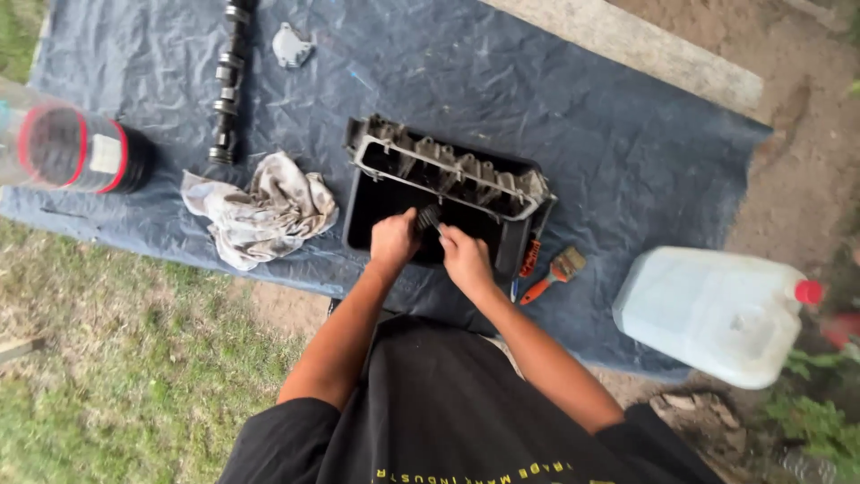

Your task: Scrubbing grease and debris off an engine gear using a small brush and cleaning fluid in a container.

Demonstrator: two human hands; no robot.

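Head view: both hands together over near edge of black plastic tub [385, 220] on blue tarp [627, 134]. Left hand [394, 240] closed in a fist around a small dark ribbed part [430, 217], maybe a brush or gear, too small to tell. Right hand [466, 260] curled, fingers touching same part from the right side; grip looks partial, thumb side hidden. Part sits between the two hands, just above tub's near wall, slightly nearer left hand. Long axis of part appears to run away from body, tilted toward the tub; not certain.

Grey metal engine casting [448, 166] lies across tub's far rim, long axis left-to-right, just beyond the hands, not touched. Dirty rag [264, 211] left of tub, near left forearm. Camshaft [228, 81] further back left, long axis running away from body, well apart from hands. Small grey bracket [291, 47] beside its far end. Orange-handled paintbrush [555, 273] just right of tub, nearest right hand. Translucent white jerrycan [712, 314] with red cap far right. Clear jar with red rim [67, 148] far left.
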